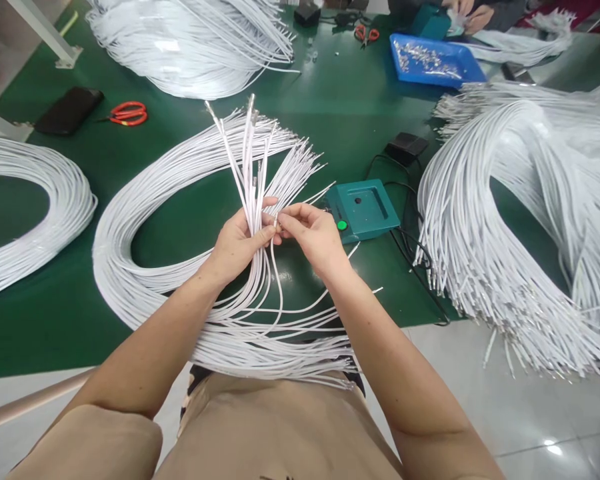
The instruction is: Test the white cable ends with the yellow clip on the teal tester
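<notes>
My left hand (243,241) is closed around a small bunch of white cables (250,167), whose ends stick up above the fingers. Beside it, my right hand (313,233) pinches the end of a single white cable (279,280) between thumb and fingers, close to the left fingertips. That cable curves down from the pinch toward the pile near my body. Around both hands lies a large looped bundle of white cables (111,247), its ends pointing right. Just right of my right hand sits a teal box (363,210) with a lit green button.
More white cable bundles lie at the left (70,200), the back (190,47) and the right edge (460,180). Red-handled scissors (129,114), a black case (69,110) and a blue tray (437,61) of small metal parts are farther back. A co-worker's hands (473,15) work at the top right.
</notes>
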`<move>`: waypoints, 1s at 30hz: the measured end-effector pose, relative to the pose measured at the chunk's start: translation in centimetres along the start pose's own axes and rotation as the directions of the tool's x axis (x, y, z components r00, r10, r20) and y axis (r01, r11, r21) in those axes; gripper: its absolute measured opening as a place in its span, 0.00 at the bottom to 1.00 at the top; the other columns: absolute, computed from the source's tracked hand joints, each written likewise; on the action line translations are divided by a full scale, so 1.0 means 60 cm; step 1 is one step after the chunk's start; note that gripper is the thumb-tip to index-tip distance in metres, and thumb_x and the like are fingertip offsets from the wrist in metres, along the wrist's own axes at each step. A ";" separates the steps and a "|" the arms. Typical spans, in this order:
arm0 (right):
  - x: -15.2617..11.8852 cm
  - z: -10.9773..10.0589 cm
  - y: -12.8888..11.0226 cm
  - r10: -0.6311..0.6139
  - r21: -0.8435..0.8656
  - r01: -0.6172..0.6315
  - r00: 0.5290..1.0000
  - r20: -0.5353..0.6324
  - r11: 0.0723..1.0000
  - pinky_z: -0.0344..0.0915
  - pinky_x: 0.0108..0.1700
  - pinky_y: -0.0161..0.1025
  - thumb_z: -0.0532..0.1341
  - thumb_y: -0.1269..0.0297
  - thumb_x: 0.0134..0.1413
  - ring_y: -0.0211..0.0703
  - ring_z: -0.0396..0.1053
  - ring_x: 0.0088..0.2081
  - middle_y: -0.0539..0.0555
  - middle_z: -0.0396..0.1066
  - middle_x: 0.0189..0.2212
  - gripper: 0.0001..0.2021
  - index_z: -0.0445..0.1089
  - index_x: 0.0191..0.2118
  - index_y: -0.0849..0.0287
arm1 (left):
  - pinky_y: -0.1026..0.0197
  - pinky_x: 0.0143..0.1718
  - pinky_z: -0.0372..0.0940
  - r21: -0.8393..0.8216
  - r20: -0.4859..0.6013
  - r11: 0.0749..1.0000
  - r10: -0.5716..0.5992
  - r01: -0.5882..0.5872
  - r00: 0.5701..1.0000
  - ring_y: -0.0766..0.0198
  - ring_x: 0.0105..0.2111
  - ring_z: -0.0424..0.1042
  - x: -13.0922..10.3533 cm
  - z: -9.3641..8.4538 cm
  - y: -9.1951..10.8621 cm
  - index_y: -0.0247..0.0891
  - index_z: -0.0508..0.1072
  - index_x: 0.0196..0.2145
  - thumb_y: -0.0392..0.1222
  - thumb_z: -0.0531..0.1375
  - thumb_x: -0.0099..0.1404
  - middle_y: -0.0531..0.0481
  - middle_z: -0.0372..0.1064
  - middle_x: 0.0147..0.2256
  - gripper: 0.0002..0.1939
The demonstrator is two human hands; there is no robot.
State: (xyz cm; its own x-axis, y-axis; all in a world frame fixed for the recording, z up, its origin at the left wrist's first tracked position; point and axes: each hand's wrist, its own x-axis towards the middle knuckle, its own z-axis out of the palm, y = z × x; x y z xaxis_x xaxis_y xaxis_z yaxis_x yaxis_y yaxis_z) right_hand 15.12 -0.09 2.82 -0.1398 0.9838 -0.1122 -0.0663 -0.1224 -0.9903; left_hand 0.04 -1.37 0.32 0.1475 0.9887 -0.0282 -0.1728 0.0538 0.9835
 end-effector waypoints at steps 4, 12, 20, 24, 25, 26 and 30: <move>-0.006 -0.002 0.005 -0.086 -0.114 0.090 0.995 0.047 0.989 0.64 0.35 0.35 0.60 0.66 0.51 0.34 0.67 0.27 0.45 0.68 0.24 0.04 0.67 0.29 0.60 | 0.68 0.32 0.65 0.007 -0.012 1.000 0.030 -0.030 0.999 0.70 0.29 0.72 0.000 0.001 0.001 0.41 0.70 0.52 0.42 0.66 0.58 0.54 0.69 0.33 0.23; -0.005 -0.002 -0.007 -0.058 -0.117 0.059 0.998 0.014 0.991 0.66 0.37 0.34 0.56 0.65 0.56 0.33 0.66 0.28 0.47 0.68 0.27 0.08 0.71 0.36 0.60 | 0.67 0.33 0.66 0.002 -0.024 1.000 0.011 -0.011 1.000 0.69 0.30 0.73 0.001 0.001 -0.002 0.42 0.69 0.54 0.43 0.67 0.57 0.54 0.68 0.33 0.27; -0.009 -0.002 -0.008 -0.063 -0.179 0.064 0.998 0.008 0.982 0.67 0.38 0.35 0.58 0.62 0.55 0.36 0.69 0.31 0.49 0.72 0.28 0.09 0.72 0.31 0.61 | 0.66 0.34 0.68 0.004 -0.019 1.000 0.009 -0.009 1.000 0.69 0.30 0.73 0.001 -0.002 -0.006 0.42 0.69 0.53 0.44 0.67 0.57 0.53 0.70 0.34 0.27; -0.008 -0.005 -0.006 -0.016 -0.133 0.017 1.000 0.008 0.991 0.69 0.40 0.37 0.58 0.58 0.56 0.38 0.72 0.32 0.52 0.74 0.30 0.12 0.73 0.31 0.61 | 0.63 0.39 0.69 0.048 -0.044 0.999 0.007 -0.005 0.999 0.68 0.31 0.73 0.000 -0.002 -0.005 0.41 0.71 0.52 0.44 0.67 0.56 0.53 0.70 0.35 0.25; -0.007 -0.007 -0.007 0.000 -0.125 0.002 1.000 0.010 0.992 0.69 0.40 0.38 0.58 0.56 0.56 0.39 0.72 0.31 0.52 0.74 0.29 0.14 0.73 0.31 0.61 | 0.63 0.40 0.69 0.067 -0.046 0.998 0.008 -0.005 0.999 0.68 0.32 0.73 -0.001 -0.002 -0.005 0.41 0.72 0.51 0.44 0.67 0.56 0.53 0.71 0.35 0.24; -0.005 -0.008 -0.009 0.015 -0.122 -0.012 1.000 0.024 0.992 0.70 0.40 0.38 0.58 0.54 0.56 0.39 0.72 0.31 0.52 0.75 0.29 0.15 0.74 0.31 0.61 | 0.63 0.41 0.69 0.084 -0.044 0.996 0.011 -0.007 0.999 0.68 0.32 0.73 -0.001 -0.002 -0.004 0.41 0.72 0.50 0.44 0.67 0.57 0.53 0.71 0.35 0.23; 0.004 -0.014 -0.017 0.052 -0.196 -0.029 0.992 0.116 0.980 0.69 0.41 0.38 0.62 0.54 0.53 0.40 0.73 0.33 0.52 0.75 0.28 0.14 0.75 0.31 0.61 | 0.62 0.42 0.68 0.117 -0.023 0.993 0.003 -0.001 1.000 0.67 0.33 0.72 -0.001 -0.002 -0.001 0.38 0.73 0.46 0.43 0.67 0.57 0.53 0.70 0.33 0.20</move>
State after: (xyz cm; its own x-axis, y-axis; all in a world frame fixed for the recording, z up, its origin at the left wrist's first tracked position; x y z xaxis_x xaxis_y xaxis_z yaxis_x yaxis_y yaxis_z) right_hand 16.01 0.36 3.74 -0.2572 0.9541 -0.1536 0.1322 -0.1227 -0.9836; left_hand -0.09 -1.38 0.27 0.1244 0.9918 -0.0289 -0.0576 0.0363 0.9977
